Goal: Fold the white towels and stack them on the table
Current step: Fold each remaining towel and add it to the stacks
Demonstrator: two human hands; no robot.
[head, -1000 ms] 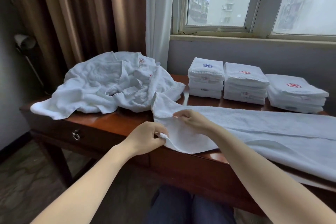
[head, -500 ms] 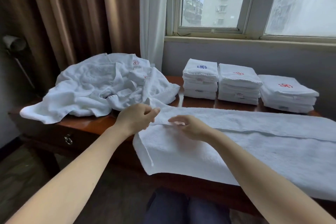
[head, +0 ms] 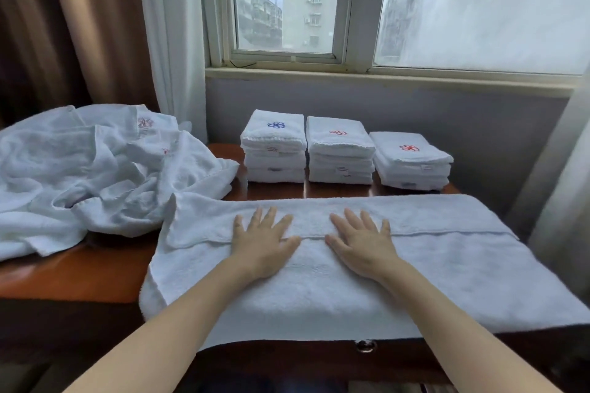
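— Where is the towel that is being folded?
— The spread towel [head: 447, 268] lies flat on the worktop [head: 73, 271], directly under both hands, and its near edge hangs over the front. One layer is turned over, and its hem runs sideways beneath the fingers.
— And the hands?
— The left hand [head: 260, 244] and the right hand [head: 362, 244] rest palm down on it, side by side, fingers straight and fanned, gripping nothing.
— What lies around them?
— Left of the left hand, a crumpled heap of towels [head: 95, 175] covers that end of the worktop, and its edge meets the spread towel's far left corner. Beyond the fingertips three folded piles stand in a row, apart from the towel's far edge. The blue-logo stack [head: 274, 150] is beyond the left hand, the middle stack [head: 340, 153] with a red logo is beyond the right hand, and the low stack [head: 410, 163], also red-marked, is further right.
— What sits between hands and stacks?
— Towel, then a strip of bare wood. Near the right forearm a drawer knob [head: 366, 345] shows on the worktop's front. Past the stacks is the window [head: 287, 0], with curtains [head: 95, 25] to its left.
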